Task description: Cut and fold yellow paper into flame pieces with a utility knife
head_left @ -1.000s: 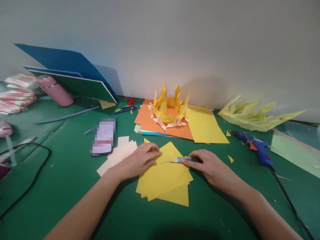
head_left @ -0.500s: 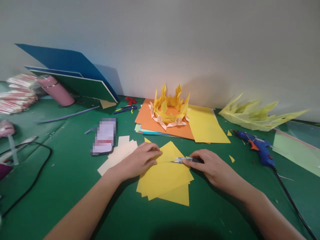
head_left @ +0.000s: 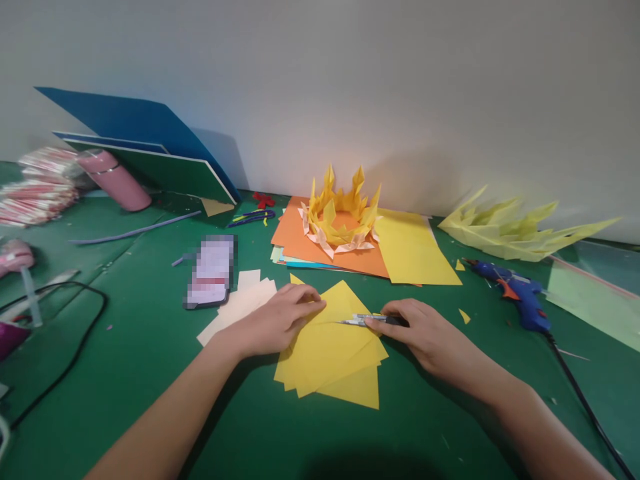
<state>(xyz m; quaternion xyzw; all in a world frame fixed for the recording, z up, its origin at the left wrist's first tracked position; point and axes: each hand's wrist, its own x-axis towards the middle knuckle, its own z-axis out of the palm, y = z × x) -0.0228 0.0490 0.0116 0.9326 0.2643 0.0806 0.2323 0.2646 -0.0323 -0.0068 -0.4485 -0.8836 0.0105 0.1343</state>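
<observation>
A loose pile of thin, flat yellow sheets (head_left: 330,367), w/ pointy corners fanned out, sits mid-worktop (head_left: 150,340). The R hand (head_left: 415,330) pinches a cutter (head_left: 359,320), its shiny metal blade pointing L over the pile. The L hand (head_left: 280,323) rests on the pile's L side, thumb a bit apart from the bent fingers. Just beside it: smooth pale pink squares (head_left: 253,300), then a phone (head_left: 213,273). Behind, a spiky folded-paper ring (head_left: 369,217) stands on flat orange card (head_left: 287,230). Far R, a hard blue glue gun (head_left: 527,300) lies nr some small yellow scraps (head_left: 465,316).
</observation>
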